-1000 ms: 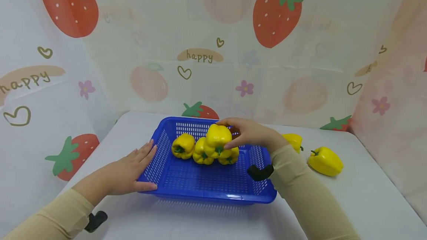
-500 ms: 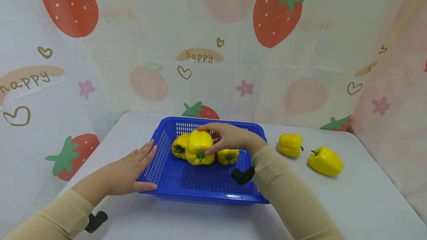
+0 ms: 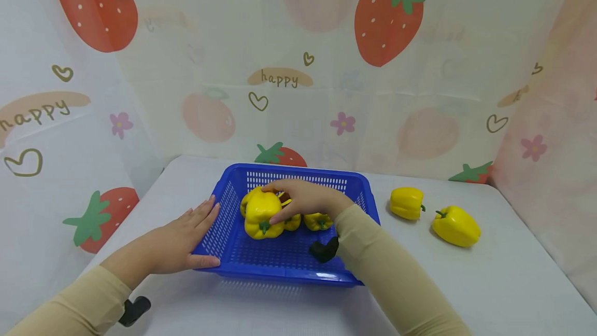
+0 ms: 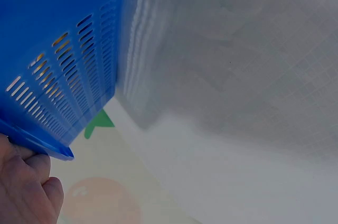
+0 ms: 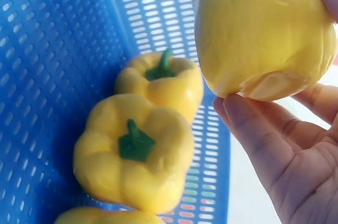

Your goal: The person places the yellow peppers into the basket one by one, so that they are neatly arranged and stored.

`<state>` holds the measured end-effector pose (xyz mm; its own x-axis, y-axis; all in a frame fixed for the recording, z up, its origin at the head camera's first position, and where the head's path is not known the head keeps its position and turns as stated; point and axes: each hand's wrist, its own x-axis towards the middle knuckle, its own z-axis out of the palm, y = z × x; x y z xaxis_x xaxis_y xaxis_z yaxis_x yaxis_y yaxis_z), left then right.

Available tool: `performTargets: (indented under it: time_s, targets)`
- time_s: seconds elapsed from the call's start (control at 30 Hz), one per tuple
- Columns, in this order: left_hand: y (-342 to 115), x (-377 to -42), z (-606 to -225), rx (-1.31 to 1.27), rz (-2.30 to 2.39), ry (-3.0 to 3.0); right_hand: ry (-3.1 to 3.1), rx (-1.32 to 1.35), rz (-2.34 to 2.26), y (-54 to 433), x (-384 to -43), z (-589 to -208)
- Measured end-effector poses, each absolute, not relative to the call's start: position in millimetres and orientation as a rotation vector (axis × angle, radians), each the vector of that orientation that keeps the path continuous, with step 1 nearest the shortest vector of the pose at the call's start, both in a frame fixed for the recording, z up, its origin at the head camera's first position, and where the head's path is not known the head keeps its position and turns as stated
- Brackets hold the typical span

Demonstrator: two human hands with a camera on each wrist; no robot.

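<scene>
My right hand [image 3: 305, 198] pinches a yellow bell pepper [image 3: 263, 210] by its sides, thumb near the green stem, over the left part of a blue plastic basket [image 3: 298, 274]. In the right wrist view that held pepper [image 5: 259, 34] hangs above the others, fingertips at its base. Inside the basket, one bell pepper [image 3: 319, 221] shows right of the held one; another [image 3: 293, 223] is partly hidden by the hand, and a third [image 3: 244, 202] peeks out behind. My left hand [image 3: 179, 237] rests on the basket's left rim, fingers straight and thumb at the front corner.
Two more yellow bell peppers [image 3: 407, 203] lie on the white table [image 3: 503, 263] right of the basket. A strawberry-printed cloth [image 3: 345, 92] closes off the back and sides. Black wrist mounts [image 3: 324, 249] stick out below both wrists.
My right hand has carried its bell pepper leftward and somewhat nearer to me across the basket, uncovering a pepper on the table at the right. The left hand has stayed on the rim.
</scene>
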<state>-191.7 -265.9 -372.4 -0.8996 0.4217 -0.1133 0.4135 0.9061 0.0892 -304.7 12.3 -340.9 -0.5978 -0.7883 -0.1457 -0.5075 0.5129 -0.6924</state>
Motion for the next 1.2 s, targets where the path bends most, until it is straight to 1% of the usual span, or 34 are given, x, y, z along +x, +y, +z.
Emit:
performTargets:
  time_s: [0.63, 0.77, 1.0, 1.2]
  targets:
    - [-266.2, -192.1, -373.1, 0.670, 0.107, 2.939, 2.314, -1.158, -0.698, -15.7, -307.4, -357.2]
    - [-266.6, -192.2, -373.4, 0.670, 0.102, 2.940, 2.311, -1.143, -0.666, -20.7, -306.7, -361.8]
    - [-267.3, -191.7, -373.1, 0.675, 0.104, 2.937, 2.313, -1.235, -0.528, -29.0, -306.0, -368.8]
    - [-267.4, -192.6, -374.5, 0.685, 0.097, 2.941, 2.297, -1.199, -0.502, -31.5, -305.3, -371.2]
